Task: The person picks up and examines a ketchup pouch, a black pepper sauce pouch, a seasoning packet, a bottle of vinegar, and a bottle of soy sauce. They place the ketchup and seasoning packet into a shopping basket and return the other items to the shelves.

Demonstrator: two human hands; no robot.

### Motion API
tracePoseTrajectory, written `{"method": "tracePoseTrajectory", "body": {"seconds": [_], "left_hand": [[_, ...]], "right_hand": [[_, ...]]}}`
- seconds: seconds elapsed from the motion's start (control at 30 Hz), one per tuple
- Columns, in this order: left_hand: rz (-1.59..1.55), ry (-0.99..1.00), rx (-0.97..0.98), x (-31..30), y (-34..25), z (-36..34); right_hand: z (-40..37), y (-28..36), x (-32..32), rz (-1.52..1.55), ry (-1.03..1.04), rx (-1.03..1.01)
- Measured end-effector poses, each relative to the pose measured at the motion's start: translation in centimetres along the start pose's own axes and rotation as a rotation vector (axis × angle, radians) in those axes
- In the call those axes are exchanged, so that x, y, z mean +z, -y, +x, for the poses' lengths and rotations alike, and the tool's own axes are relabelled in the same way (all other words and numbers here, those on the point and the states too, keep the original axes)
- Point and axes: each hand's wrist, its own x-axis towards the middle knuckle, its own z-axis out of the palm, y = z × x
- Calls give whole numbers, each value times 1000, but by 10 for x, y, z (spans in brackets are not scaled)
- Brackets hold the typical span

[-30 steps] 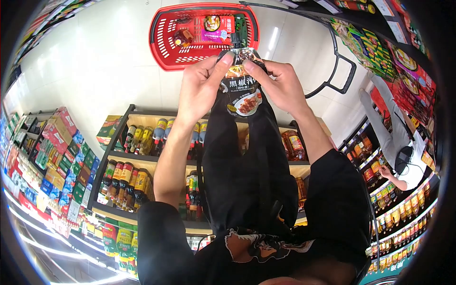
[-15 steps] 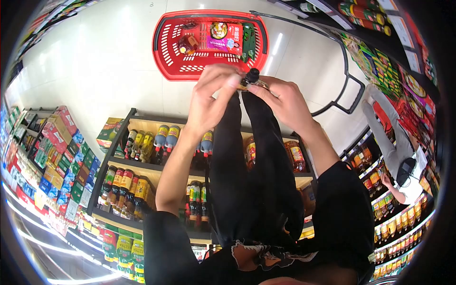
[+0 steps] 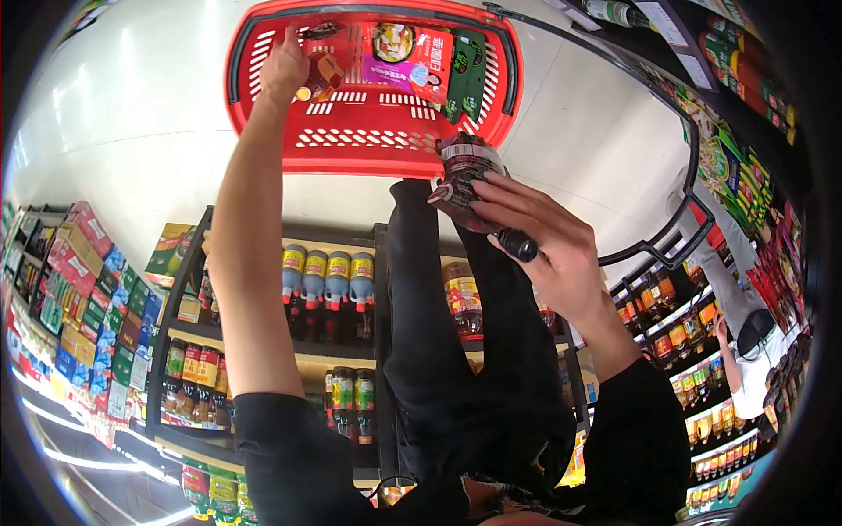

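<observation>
A black-capped bottle (image 3: 469, 175) with a dark label and a barcode lies tilted in my right hand (image 3: 548, 237). The fingers curl over its side, its cap points down towards my body and its base overlaps the near rim of the red shopping basket (image 3: 368, 165). My left hand (image 3: 285, 63) is stretched out over the basket's left end, beside a brown bottle (image 3: 326, 77) with a yellowish cap; its fingers are mostly turned away. A pink-and-red food packet (image 3: 406, 61), dark green packets (image 3: 465, 74) and a small dark packet (image 3: 321, 31) lie in the basket.
The basket's black handle (image 3: 693, 158) is folded out to the right over the pale floor (image 3: 158, 96). Bottle shelves (image 3: 338, 351) stand behind my legs, and stacked cartons (image 3: 92, 307) at the left. A person (image 3: 759, 351) is by the right-hand shelves.
My left hand has left the bottle and reached up-left over the basket. My right hand has moved slightly right and down, tipping the bottle cap-down. The basket appears nearer.
</observation>
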Motion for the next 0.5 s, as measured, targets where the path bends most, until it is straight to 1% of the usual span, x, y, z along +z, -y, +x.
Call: {"method": "tracePoseTrajectory", "body": {"seconds": [0.07, 0.1, 0.2, 0.23, 0.33, 0.4, 0.47, 0.5], "left_hand": [[87, 9, 113, 17, 14, 21], [94, -21, 117, 19, 12, 23], [50, 3, 60, 23, 1, 18], [54, -77, 96, 21, -4, 9], [51, -86, 76, 16, -16, -11], [-21, -142, 190, -1, -25, -29], [-57, -56, 208, -30, -42, -59], [-76, -119, 286, -44, -50, -79]], "right_hand": [[2, -11, 6, -40, 15, -19], [1, -15, 9, -18, 13, -1], [-4, -16, 9, 1, 32, 31], [-6, -15, 7, -8, 50, 36], [-14, -12, 0, -22, 59, 38], [-18, -6, -4, -17, 51, 33], [-23, 5, -10, -31, -11, 18], [-26, 10, -11, -38, -34, 0]]}}
